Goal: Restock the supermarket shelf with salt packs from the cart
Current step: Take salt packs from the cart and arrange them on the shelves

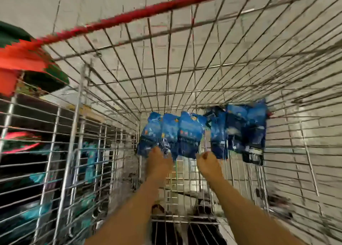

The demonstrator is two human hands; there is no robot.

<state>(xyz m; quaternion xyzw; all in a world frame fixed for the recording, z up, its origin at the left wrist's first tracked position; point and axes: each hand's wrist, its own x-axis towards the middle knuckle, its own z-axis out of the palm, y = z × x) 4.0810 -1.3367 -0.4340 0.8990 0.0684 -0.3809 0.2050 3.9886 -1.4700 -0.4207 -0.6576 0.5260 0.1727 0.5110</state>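
Pale floor tiles fill the background of the head view, seen through the wire mesh of the cart, and the whole picture is smeared by motion. I look down into the cart basket; its red handle bar crosses the far side from left to upper right.

At the far end of the basket the blue salt packs lie in two groups. The left group of salt packs has about three packs side by side, and the right group of salt packs sits just beside it, against the right wall of the cart.

I see both bare forearms reaching forward from the near edge. My left hand touches the near edge of the left group, with the fingers on or under the packs; I cannot tell if it grips them. My right hand is curled like a fist, between the two groups and close to the right one, but the blur hides whether it holds anything.

On the left, outside the mesh, there are blurred red and dark green shapes and some teal packages lower down.
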